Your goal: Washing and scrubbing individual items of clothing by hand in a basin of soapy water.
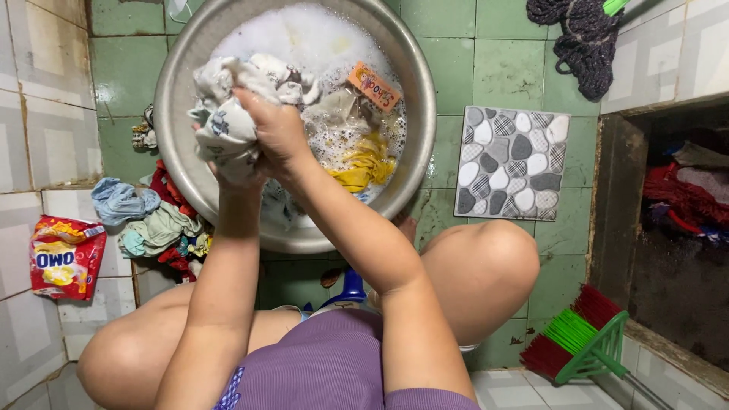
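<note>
- The pale printed garment (228, 114) is bunched over the left half of the metal basin (414, 83), above the suds.
- Right hand (277, 133): fingers clamped on the garment from its right side, knuckles up.
- Left hand (228, 176): mostly hidden beneath the cloth; fingers appear closed on its lower edge.
- The bundle's long axis runs away from the person; both hands touch it, with the right hand on top.
- A yellow cloth (364, 163) lies in the water just right of the hands.

White cloth (228, 114) with grey prints, yellow garment (364, 163) in the silver basin (176, 114). Floor tiles (509, 68) are green, mat (510, 163) has a grey-white pebble pattern. Broom (581, 338) is red and green.
</note>
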